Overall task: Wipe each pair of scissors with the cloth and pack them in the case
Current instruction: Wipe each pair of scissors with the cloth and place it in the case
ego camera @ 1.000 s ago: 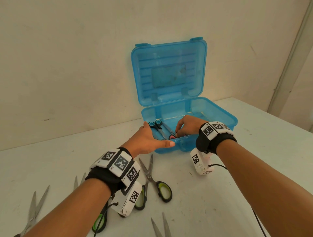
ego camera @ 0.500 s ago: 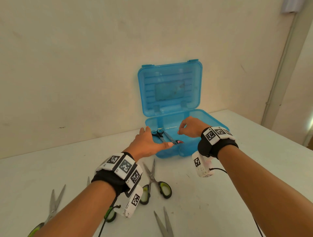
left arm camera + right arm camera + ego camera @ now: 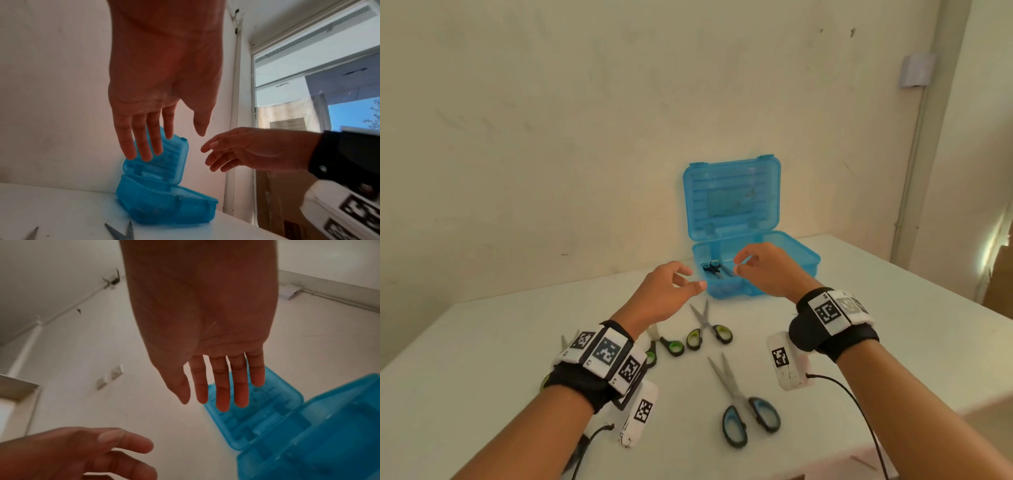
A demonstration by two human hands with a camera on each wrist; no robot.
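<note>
My fingers (image 3: 144,142) hung loose and straight on both hands, holding nothing. My left hand (image 3: 664,294) and right hand (image 3: 767,270) hovered just before the translucent blue case (image 3: 801,260), its lid upright at the wall, dark-handled scissors (image 3: 714,269) inside. Only the head view showed blue-handled scissors (image 3: 746,407) and green-handled scissors (image 3: 707,329) on the white tabletop (image 3: 482,342).

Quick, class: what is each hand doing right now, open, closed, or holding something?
Left hand: open, fingers relaxed, holding nothing.
Right hand: open, fingers straight, holding nothing.
</note>
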